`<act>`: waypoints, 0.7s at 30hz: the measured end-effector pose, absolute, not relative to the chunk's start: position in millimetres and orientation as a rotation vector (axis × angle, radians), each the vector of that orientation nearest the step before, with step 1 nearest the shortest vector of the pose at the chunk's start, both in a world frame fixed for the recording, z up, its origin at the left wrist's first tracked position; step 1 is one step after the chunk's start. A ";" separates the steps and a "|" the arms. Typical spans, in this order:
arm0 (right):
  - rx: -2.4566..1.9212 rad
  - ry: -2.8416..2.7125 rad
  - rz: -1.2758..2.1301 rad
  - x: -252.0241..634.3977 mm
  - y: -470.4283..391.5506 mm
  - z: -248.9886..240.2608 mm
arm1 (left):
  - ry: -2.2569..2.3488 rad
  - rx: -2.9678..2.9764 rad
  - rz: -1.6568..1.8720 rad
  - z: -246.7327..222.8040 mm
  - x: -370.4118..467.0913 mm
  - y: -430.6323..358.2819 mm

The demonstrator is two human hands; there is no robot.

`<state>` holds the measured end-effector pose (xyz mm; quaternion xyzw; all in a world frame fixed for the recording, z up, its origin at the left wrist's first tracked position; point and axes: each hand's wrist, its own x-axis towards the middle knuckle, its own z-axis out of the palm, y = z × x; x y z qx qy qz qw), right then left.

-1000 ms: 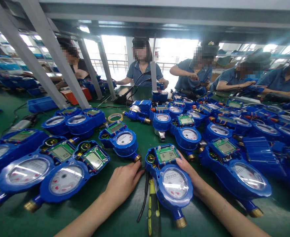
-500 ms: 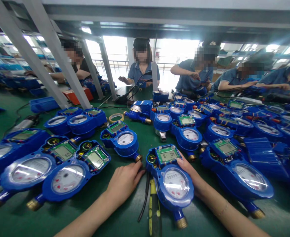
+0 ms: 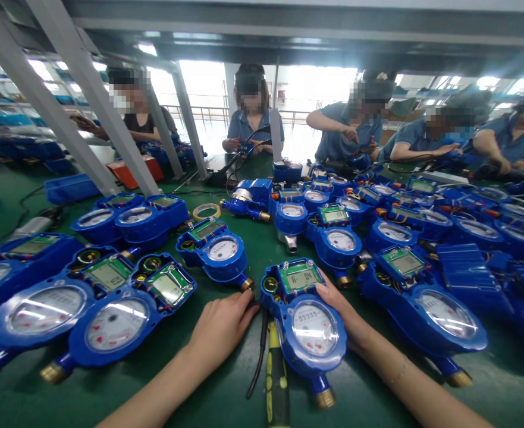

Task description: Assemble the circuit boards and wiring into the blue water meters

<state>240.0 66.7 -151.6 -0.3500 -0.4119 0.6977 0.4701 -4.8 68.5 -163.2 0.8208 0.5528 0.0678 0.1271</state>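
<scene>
My right hand (image 3: 344,312) grips a blue water meter (image 3: 315,330) along its right side, thumb by the display and the other fingers hidden behind the body. Its cover is off, showing a green circuit board with a small screen (image 3: 300,277) that reads "A- 04". To its left, my left hand (image 3: 223,324) has its fingers closed and pressed together near the brass end of another water meter (image 3: 221,249). Something dark shows at those fingertips, too hidden to name. A black cable (image 3: 258,356) and a yellow-and-black tool handle (image 3: 277,383) lie between my hands.
Several open water meters (image 3: 116,324) stand on the left, and many more (image 3: 422,303) crowd the right of the green table (image 3: 190,410). A tape roll (image 3: 206,211) lies behind. Grey posts (image 3: 96,101) rise at the left. Several co-workers (image 3: 253,125) sit opposite.
My hands and the held meter keep their places, with only a slight shift of the view. Opposite, the middle co-worker's hands have come closer together, and the left co-worker's arm has risen.
</scene>
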 end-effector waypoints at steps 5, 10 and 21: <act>-0.835 -1.023 1.718 241.0 67.1 -152.6 | 1.621 2.400 0.177 -162.3 -5.6 67.4; -0.843 -0.977 1.746 242.5 67.2 -151.2 | 1.637 2.426 0.127 -160.0 -3.6 66.9; -1.114 -1.079 1.653 250.3 40.6 -117.5 | 1.835 2.530 0.089 -150.8 1.6 38.5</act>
